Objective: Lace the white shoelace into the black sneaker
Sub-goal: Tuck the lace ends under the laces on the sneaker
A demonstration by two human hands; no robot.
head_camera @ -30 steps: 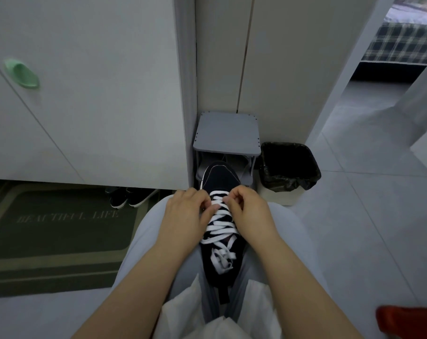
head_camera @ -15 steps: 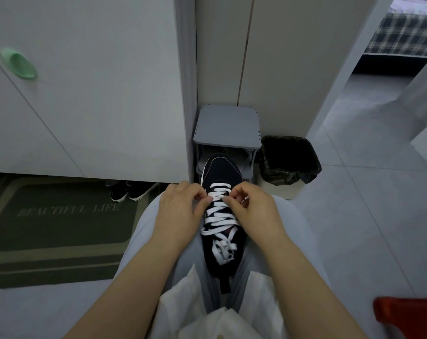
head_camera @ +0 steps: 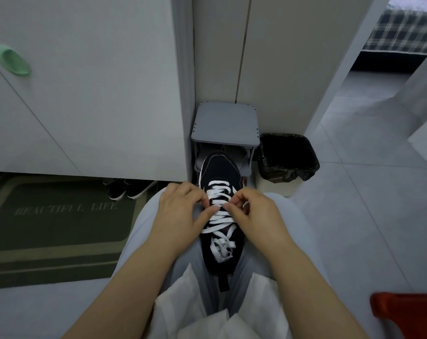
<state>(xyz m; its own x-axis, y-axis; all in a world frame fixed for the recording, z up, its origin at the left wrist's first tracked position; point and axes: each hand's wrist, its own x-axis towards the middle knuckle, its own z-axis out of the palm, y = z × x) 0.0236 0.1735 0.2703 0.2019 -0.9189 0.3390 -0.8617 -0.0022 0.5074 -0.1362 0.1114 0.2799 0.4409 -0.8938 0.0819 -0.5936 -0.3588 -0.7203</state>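
Observation:
A black sneaker (head_camera: 221,172) lies between my knees with its toe pointing away from me. A white shoelace (head_camera: 218,217) crosses its front in several rows and ends in a loose bundle near the tongue. My left hand (head_camera: 180,211) sits on the shoe's left side, thumb and fingers pinching the lace at a middle row. My right hand (head_camera: 254,211) is on the right side, its curled fingers pinching the same row of lace. The eyelets under my fingers are hidden.
A small grey shelf stand (head_camera: 225,126) stands just beyond the toe, a black-lined bin (head_camera: 288,155) to its right. White cabinet doors (head_camera: 85,94) rise on the left above a green doormat (head_camera: 55,216) and a pair of dark shoes (head_camera: 129,188). A red object (head_camera: 408,314) sits bottom right.
Both hands have slid a little toward me along the laces, baring more of the toe rows. The camera has tilted slightly, shifting the scene.

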